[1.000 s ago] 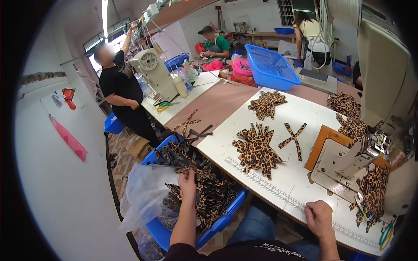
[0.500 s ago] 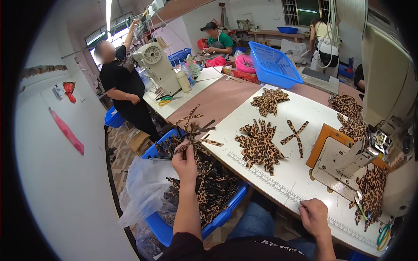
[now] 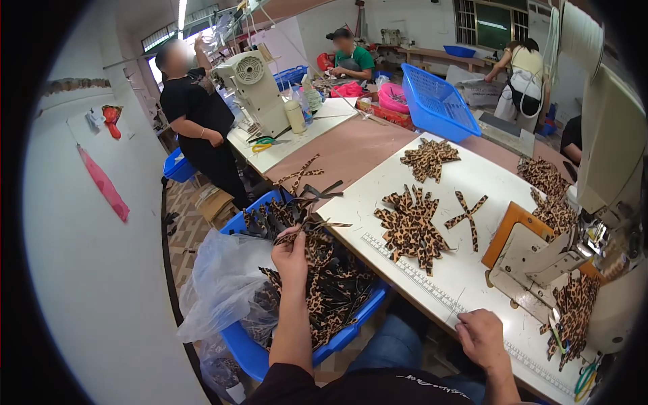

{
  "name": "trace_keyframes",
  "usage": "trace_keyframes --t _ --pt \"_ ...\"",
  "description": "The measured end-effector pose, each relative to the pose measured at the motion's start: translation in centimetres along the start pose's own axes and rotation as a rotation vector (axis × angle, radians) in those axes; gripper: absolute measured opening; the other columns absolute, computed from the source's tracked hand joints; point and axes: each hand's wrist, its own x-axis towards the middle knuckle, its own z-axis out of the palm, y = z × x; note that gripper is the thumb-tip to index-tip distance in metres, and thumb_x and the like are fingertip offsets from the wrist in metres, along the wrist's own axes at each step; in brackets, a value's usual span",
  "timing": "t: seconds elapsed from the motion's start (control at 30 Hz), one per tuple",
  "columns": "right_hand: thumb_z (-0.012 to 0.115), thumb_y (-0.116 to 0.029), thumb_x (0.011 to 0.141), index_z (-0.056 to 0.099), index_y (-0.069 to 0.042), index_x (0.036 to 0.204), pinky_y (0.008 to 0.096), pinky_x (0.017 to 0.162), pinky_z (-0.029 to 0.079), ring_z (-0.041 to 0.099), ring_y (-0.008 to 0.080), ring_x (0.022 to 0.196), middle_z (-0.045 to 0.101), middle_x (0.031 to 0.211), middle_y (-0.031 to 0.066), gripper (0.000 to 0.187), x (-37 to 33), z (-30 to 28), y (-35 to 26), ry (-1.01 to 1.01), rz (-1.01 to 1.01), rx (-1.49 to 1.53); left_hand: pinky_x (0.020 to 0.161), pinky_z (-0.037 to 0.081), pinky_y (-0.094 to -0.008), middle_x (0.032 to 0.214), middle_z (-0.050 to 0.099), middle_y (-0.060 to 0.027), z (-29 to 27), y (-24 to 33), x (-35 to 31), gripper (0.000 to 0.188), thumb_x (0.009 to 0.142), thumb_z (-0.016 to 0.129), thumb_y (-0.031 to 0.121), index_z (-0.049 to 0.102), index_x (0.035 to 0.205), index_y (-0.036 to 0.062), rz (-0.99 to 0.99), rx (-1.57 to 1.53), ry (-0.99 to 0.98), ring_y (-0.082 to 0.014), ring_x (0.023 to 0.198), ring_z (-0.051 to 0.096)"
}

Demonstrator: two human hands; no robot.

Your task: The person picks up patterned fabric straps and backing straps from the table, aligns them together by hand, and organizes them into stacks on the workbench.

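Observation:
My left hand [image 3: 290, 255] is closed, pinching leopard-print fabric strips [image 3: 307, 228] above a blue basket [image 3: 368, 312]. Heaped inside that basket are many similar strips [image 3: 331, 287], some with the black side up. On the white sewing table my right hand [image 3: 482, 337] rests in a loose fist at the near edge, beside a printed ruler strip [image 3: 432, 292]. Farther in on the tabletop lie a star-like pile of strips [image 3: 413, 229] and one crossed pair [image 3: 466, 219]. A second pile [image 3: 430, 160] sits behind them.
A sewing machine [image 3: 533, 253] stands on the right, with strips [image 3: 574, 314] and snips [image 3: 555, 329] near it. Clear plastic [image 3: 226, 280] drapes over the basket's left side. Beyond are an upright blue crate [image 3: 439, 101], another machine [image 3: 253, 91] and several people.
My left hand has lowered slightly with its strips, toward the basket's heap. My right hand stays at the table edge. The view has shifted a little, and the person at the far right bends forward.

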Motion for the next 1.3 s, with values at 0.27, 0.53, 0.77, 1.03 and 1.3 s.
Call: trace_keyframes --t 0.27,0.53,0.77,1.03,1.3 --pt "0.068 -0.009 0.067 0.061 -0.007 0.082 0.0357 0.054 0.042 0.055 0.0244 0.062 0.056 0.068 0.0062 0.017 3.4 -1.1 -1.0 -0.031 -0.161 -0.091 0.070 0.042 -0.0224 0.091 0.058 -0.0036 1.3 1.3 -0.2 0.018 0.087 0.058 0.006 0.055 0.104 0.0005 0.084 -0.193 0.136 -0.0088 0.079 0.053" --pt "0.067 -0.013 0.070 0.059 -0.009 0.089 0.0363 0.054 0.043 0.056 0.0255 0.063 0.058 0.073 0.0065 0.021 6.8 -0.9 -2.3 -0.192 -0.346 -0.130 0.077 0.043 -0.0226 0.094 0.059 -0.0050 2.8 2.4 -3.9 0.020 0.085 0.059 0.003 0.054 0.105 0.0007 -0.079 -0.307 -0.048 -0.0105 0.084 0.056" --pt "0.065 -0.011 0.073 0.058 -0.006 0.094 0.0377 0.060 0.047 0.058 0.0278 0.071 0.058 0.082 0.0102 0.023 12.6 2.3 -4.6 -0.073 -0.403 0.061 0.070 0.044 -0.0204 0.088 0.060 -0.0040 3.3 4.8 -1.6 0.017 0.085 0.058 -0.001 0.055 0.102 -0.0006 0.071 -0.260 -0.048 -0.0086 0.078 0.055" --pt "0.060 -0.016 0.079 0.057 -0.006 0.102 0.0368 0.074 0.048 0.057 0.0295 0.089 0.056 0.099 0.0127 0.026 16.9 7.4 -4.9 -0.105 -0.231 0.125 0.075 0.044 -0.0238 0.092 0.060 -0.0059 1.8 6.1 2.1 0.016 0.087 0.054 0.000 0.054 0.103 -0.0026 0.232 -0.232 0.117 -0.0108 0.082 0.056" --pt "0.063 -0.016 0.077 0.056 -0.005 0.106 0.0344 0.070 0.048 0.057 0.0274 0.079 0.055 0.095 0.0128 0.032 12.5 10.2 -3.9 -0.147 -0.059 0.309 0.069 0.043 -0.0228 0.091 0.058 -0.0031 1.5 3.6 -3.3 0.017 0.087 0.057 0.004 0.054 0.103 0.0009 -0.142 -0.251 -0.087 -0.0088 0.079 0.054"
